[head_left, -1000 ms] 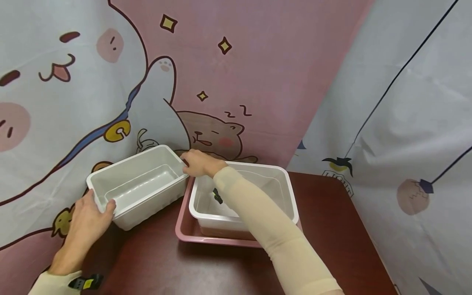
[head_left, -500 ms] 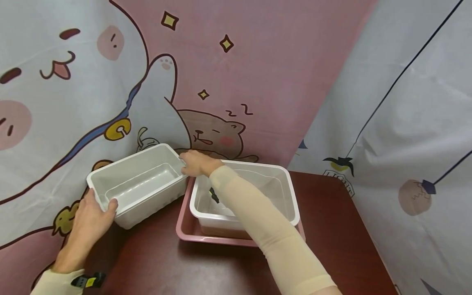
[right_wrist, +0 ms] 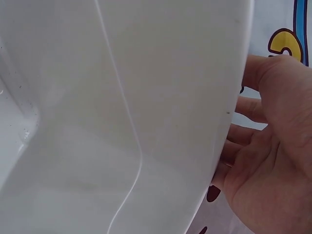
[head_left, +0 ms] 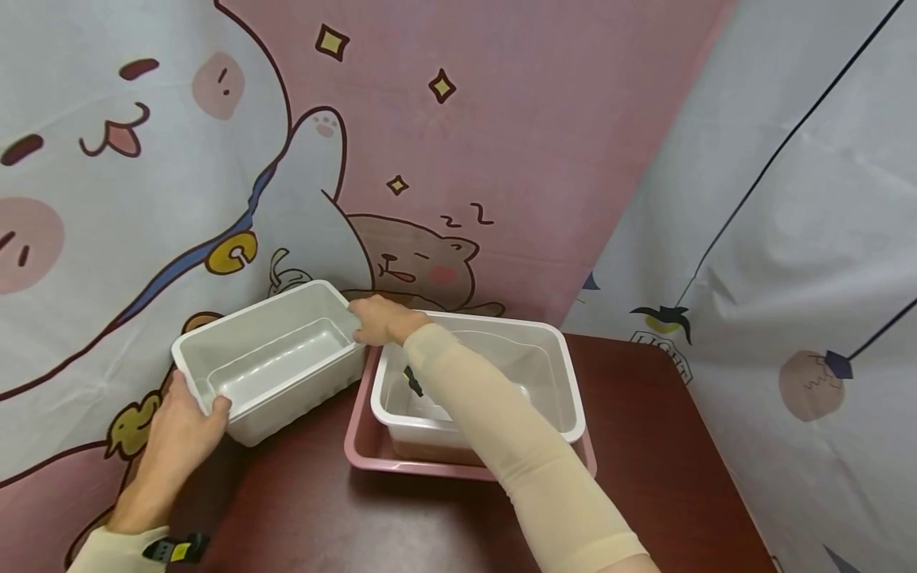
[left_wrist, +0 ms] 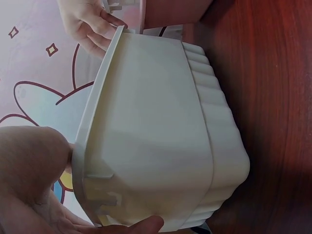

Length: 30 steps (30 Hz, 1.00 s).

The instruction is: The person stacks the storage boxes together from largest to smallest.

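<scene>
Evidently both hands were taken up with one thing, a grey-white bin (head_left: 301,398) at the left of the surface (head_left: 315,517). Its open mouth faced up and it sat at a slant to the neighbouring containers. The left hand (head_left: 182,426) grasped the near end, its thumb laid over the rim and its fingers passing round the outside of the wall. The right hand (head_left: 387,318) reached across to the other end and grasped the rim there with bent fingers; in the right wrist view a pale rim hid the fingertips.

Just right of the bin lay a shallow pink tub (head_left: 401,467), and inside it stood a deeper white tub (head_left: 533,358). I couldn't tell whether the bin touched the pink edge. A cream sleeve (head_left: 501,430) crossed over the white tub on the right forearm, and a black band (head_left: 175,549) with a yellow patch showed at the left wrist. Behind everything hung a printed cloth (head_left: 544,119), pink and white, with a sleeping brown bear (head_left: 423,263) drawn just behind the right hand. The surface was dark reddish brown, with a dull shine near the front.
</scene>
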Each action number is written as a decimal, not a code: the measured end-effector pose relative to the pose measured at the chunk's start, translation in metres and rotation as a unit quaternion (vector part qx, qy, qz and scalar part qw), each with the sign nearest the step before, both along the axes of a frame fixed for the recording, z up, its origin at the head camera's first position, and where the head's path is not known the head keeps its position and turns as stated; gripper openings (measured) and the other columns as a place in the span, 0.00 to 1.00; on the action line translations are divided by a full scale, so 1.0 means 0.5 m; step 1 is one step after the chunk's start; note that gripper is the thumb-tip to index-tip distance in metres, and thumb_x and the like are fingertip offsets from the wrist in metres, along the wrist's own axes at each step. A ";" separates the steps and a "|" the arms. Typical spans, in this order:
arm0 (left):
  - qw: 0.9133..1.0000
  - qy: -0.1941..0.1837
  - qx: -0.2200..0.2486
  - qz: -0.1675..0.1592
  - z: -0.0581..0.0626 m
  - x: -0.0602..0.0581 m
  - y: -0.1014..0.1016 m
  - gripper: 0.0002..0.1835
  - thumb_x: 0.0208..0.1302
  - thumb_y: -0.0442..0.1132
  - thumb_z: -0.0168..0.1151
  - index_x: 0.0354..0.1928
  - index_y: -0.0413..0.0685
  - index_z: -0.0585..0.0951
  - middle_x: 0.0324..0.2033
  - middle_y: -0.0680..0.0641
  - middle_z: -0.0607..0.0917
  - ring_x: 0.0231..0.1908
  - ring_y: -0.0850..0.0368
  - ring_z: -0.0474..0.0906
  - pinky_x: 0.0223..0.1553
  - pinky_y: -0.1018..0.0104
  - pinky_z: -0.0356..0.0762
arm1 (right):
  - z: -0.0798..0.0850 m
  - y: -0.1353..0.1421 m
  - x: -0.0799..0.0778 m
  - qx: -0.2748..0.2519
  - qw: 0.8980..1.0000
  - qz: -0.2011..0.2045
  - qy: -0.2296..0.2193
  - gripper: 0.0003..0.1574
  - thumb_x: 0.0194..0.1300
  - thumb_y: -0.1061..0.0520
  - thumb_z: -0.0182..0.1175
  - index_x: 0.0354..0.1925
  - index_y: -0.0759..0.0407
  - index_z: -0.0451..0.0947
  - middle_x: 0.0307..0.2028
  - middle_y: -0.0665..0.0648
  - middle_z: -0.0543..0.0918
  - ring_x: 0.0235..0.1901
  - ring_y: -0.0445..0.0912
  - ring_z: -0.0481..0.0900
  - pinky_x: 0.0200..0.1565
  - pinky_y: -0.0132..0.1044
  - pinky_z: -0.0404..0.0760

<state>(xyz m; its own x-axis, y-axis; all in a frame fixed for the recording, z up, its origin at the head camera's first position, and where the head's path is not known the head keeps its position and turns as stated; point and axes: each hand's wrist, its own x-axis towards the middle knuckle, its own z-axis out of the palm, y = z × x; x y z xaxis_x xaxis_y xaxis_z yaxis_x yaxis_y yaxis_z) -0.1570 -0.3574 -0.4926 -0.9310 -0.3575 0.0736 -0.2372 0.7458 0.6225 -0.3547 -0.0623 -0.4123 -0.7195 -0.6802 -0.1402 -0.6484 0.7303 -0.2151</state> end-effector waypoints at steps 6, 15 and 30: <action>1.000 -0.016 0.005 0.007 0.001 -0.005 0.001 0.53 0.84 0.41 0.58 0.89 0.17 0.37 0.80 0.06 0.59 0.76 0.05 0.63 0.78 0.15 0.64 | -0.002 -0.007 -0.001 0.001 1.000 -0.010 -0.003 0.38 0.86 0.51 0.64 0.86 0.59 0.72 0.79 0.59 0.85 0.76 0.50 0.84 0.79 0.46 0.82; 1.000 -0.006 0.007 0.013 0.002 -0.005 0.006 0.52 0.82 0.38 0.59 0.89 0.18 0.41 0.78 0.06 0.63 0.74 0.06 0.66 0.76 0.15 0.66 | -0.005 -0.009 -0.003 -0.011 1.000 -0.012 0.009 0.22 0.85 0.52 0.66 0.68 0.61 0.84 0.61 0.58 0.93 0.54 0.47 0.88 0.63 0.43 0.87; 0.999 -0.029 0.005 0.033 0.001 0.002 0.006 0.50 0.85 0.42 0.55 0.91 0.23 0.41 0.77 0.07 0.65 0.71 0.06 0.70 0.70 0.16 0.72 | -0.009 -0.004 -0.002 -0.011 1.000 -0.014 0.012 0.19 0.87 0.55 0.64 0.65 0.64 0.86 0.58 0.60 0.93 0.47 0.47 0.84 0.54 0.40 0.86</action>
<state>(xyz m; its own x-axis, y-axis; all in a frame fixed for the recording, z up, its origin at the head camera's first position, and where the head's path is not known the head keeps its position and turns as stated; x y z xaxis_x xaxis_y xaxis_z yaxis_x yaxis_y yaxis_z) -0.1557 -0.3546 -0.4923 -0.9077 -0.4194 0.0157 -0.3226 0.7212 0.6130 -0.3556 -0.0645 -0.4168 -0.7419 -0.6619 -0.1069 -0.6326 0.7438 -0.2158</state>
